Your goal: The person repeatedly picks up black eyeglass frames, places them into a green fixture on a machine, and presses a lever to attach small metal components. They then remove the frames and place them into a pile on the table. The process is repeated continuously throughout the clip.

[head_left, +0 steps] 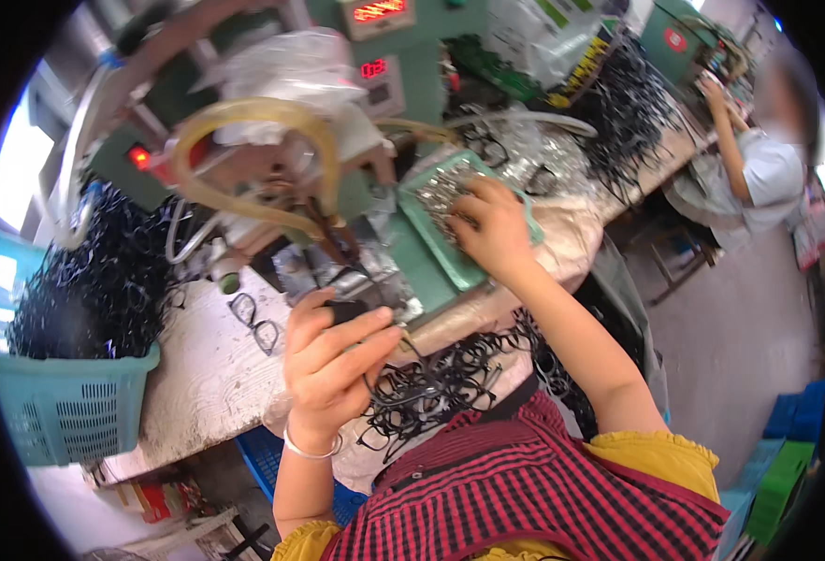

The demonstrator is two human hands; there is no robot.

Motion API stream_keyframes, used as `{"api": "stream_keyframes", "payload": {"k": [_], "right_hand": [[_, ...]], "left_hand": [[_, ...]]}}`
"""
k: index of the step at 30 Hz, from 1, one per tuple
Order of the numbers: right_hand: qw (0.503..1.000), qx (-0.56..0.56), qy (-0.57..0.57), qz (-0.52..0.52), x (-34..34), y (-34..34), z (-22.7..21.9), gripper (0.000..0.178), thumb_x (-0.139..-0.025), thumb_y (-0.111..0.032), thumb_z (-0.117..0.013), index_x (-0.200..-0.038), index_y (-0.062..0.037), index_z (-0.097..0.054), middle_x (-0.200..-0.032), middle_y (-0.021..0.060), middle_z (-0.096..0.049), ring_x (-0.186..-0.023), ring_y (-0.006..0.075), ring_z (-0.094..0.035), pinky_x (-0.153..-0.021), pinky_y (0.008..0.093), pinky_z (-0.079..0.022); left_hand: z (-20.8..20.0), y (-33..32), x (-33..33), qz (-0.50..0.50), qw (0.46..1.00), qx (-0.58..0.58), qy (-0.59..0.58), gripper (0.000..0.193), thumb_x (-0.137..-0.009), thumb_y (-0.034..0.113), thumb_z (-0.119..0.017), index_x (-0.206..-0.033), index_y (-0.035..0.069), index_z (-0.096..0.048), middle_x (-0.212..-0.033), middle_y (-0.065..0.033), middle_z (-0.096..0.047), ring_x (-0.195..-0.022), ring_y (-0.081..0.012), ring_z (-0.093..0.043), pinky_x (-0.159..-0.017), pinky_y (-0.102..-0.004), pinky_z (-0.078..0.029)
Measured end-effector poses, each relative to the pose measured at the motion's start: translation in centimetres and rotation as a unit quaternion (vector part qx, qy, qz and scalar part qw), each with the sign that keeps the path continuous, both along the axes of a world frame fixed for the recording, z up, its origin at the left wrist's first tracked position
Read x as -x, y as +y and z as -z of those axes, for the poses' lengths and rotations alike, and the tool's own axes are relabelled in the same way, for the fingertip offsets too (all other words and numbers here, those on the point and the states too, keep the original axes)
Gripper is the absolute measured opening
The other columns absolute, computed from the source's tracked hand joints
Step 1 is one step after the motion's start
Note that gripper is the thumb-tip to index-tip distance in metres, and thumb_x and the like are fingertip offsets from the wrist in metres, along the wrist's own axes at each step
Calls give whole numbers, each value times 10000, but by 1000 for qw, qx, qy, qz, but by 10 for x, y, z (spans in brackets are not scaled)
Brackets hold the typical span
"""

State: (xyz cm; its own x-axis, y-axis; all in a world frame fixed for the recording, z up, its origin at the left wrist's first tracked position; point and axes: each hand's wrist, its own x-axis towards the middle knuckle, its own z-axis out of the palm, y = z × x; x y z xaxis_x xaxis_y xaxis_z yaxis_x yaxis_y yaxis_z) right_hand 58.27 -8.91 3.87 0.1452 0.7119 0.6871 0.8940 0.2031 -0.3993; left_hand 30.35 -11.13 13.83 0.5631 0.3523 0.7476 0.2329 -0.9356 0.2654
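head view. containers: a shallow green tray (452, 260) lay beneath my right hand (497, 229), holding a loose heap of small, shiny metal parts (439, 192). to the far left, a light-blue plastic basket (80, 411), its wall pierced by rows of slots, was piled above the rim with thin black strips (94, 290), glossy and tangled. clear, crinkled plastic bags (553, 159) lay beyond the tray, and a second tangle of dark strips (628, 107) stood past them.

hands: my right hand reached into the tray with its fingers bent down and a little apart among the metal parts; i could not tell whether the fingertips had hold of any. my left hand (333, 360) was half curled, thumb and fingers closed on a black piece (345, 310) whose full outline they hid; it was held in front of the green machine (422, 70), near the lower end of a yellowed, looped hose (253, 109).

materials and shapes: the worktable (207, 393) was whitish, rough and worn. one pair of dark eyeglass frames (253, 323) lay on it, left of my left hand. a jumble of black frames (441, 374), all rounded rims and slender bars, was spread between my forearms, above my red-and-black checked apron (469, 486).
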Motion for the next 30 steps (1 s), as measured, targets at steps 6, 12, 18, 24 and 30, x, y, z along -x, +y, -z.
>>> {"api": "stream_keyframes", "payload": {"k": [6, 12, 18, 24, 30], "right_hand": [[993, 84, 64, 44, -3, 4, 0, 123, -817, -184, -683, -868, -82, -729, -933, 147, -699, -898, 373, -658, -758, 448, -536], [994, 11, 78, 74, 6, -5, -42, 215, -862, -241, -681, -960, -63, -752, -922, 180, -710, -882, 364, -682, -801, 427, -534], [972, 80, 218, 37, 18, 0, -59, 217, -840, -204, -700, -983, -47, -746, -897, 162, -724, -846, 317, -699, -783, 385, -542], [966, 107, 234, 24, 2, 0, -16, 215, -858, -219, -710, -1026, -95, -761, -959, 85, -739, -831, 184, -687, -777, 291, -530], [960, 62, 274, 14, 4, -62, -36, 155, -827, -62, -697, -967, -35, -758, -891, 76, -722, -827, 168, -668, -769, 282, -510]], "left_hand": [[-78, -53, 34, -39, 978, -4, 204, 315, -715, 17, -651, -990, 110, -773, -1074, -69, -724, -931, -243, -601, -899, -410, -500], [-110, -55, 42, 73, 963, -68, 251, 266, -775, 60, -647, -1019, 74, -752, -1058, -71, -716, -921, -225, -607, -883, -388, -502], [-119, -54, 49, 112, 957, -90, 251, 239, -835, 104, -644, -1048, 39, -732, -1041, -73, -709, -910, -207, -612, -867, -366, -503], [-112, -35, 92, 33, 994, -94, 42, 242, -895, 147, -641, -1077, 3, -712, -1025, -75, -702, -899, -189, -618, -851, -343, -504], [55, 98, 170, -339, 854, 303, -251, 274, -956, 190, -637, -1106, -32, -691, -1009, -77, -694, -889, -171, -623, -835, -321, -505]]}}
